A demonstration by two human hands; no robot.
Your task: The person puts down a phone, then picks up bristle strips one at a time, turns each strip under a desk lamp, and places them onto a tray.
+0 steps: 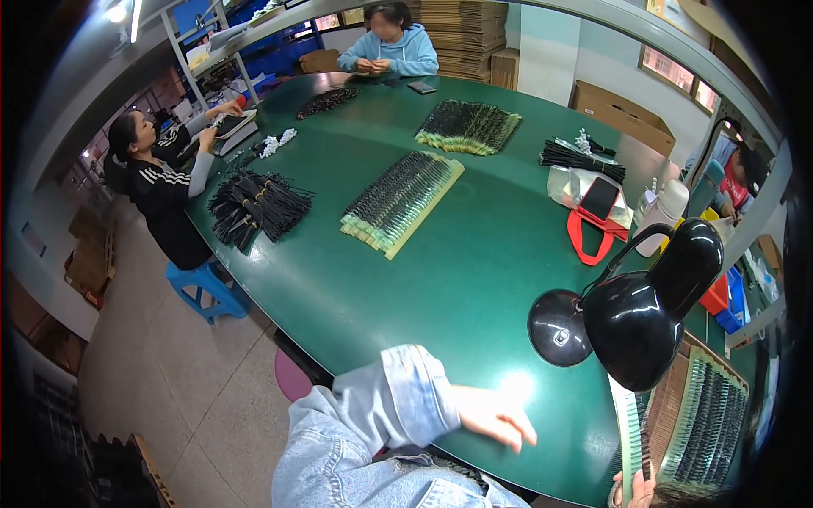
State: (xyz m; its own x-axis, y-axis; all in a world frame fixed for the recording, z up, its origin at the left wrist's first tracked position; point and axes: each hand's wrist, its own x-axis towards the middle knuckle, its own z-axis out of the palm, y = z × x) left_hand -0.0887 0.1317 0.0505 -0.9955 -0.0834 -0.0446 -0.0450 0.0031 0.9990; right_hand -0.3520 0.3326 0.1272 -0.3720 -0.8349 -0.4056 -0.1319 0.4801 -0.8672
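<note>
Lower right, at the table edge under the black lamp: a long card of dark strips on pale green backing, running near-far, near end pinched in the right hand. Left hand flat on the green top, fingers loosely spread, holding nothing. Beside the card, a second card, same lie.
</note>
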